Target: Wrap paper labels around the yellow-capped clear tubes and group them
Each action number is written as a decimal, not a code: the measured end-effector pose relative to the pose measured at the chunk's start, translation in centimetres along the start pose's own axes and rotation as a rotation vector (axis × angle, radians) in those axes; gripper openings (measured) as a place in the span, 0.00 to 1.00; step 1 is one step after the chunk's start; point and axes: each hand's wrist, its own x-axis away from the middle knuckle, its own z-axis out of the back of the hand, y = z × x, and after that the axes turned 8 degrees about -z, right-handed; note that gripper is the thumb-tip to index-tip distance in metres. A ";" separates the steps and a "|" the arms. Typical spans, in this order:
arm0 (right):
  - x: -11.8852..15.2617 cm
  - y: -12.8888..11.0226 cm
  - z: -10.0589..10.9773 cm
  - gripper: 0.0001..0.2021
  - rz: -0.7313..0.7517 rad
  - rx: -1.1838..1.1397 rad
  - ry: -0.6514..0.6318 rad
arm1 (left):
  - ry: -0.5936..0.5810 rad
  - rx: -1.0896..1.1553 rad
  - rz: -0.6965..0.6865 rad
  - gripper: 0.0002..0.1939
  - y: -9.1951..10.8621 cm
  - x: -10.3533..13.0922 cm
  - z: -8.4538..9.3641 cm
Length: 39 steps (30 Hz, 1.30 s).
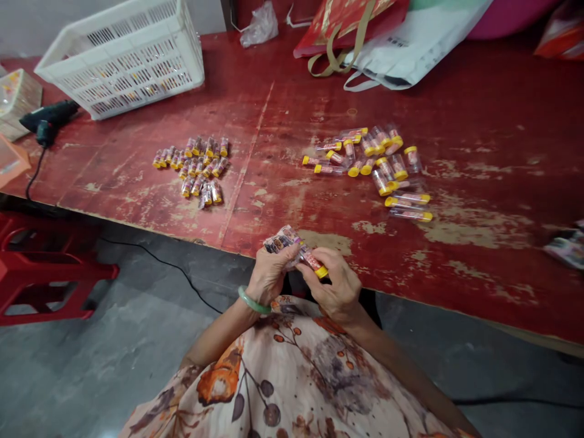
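Just over the table's front edge, my left hand [268, 275], with a green bangle on the wrist, grips a small stack of printed plastic sleeves [281, 239]. My right hand [338, 285] is closed around a clear tube [312, 261] with a yellow cap and pink-red contents. The tube's far end meets the sleeves by my left thumb; whether it is inside one I cannot tell. Several capped tubes [398, 165] lie loosely on the table at right. Grouped at left are several tubes in printed wraps [197, 165].
The worn red table [274, 176] spans the view. A white crate [132, 67], a heat gun [50, 118] and a smaller basket [20, 100] stand at left. Bags [415, 45] lie at the back. A red stool [50, 267] and black cable [168, 264] are below left.
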 end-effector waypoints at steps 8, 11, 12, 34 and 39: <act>-0.8 0.7 2.4 0.14 -0.263 -0.321 -0.359 | -0.066 -0.012 0.065 0.21 0.7 -0.3 0.9; -0.7 0.5 1.9 0.11 -0.195 -0.217 -0.177 | -0.106 -0.031 0.126 0.23 0.6 0.2 0.8; -0.8 0.4 1.7 0.11 -0.163 -0.188 -0.141 | -0.114 -0.038 0.142 0.23 0.6 0.4 0.7; -0.4 -0.9 0.8 0.10 -0.110 -0.053 0.071 | -0.176 -0.036 0.111 0.17 0.8 1.2 0.4; 0.8 0.2 0.3 0.13 -0.015 0.105 0.060 | -0.164 -0.024 0.113 0.19 0.7 1.2 0.4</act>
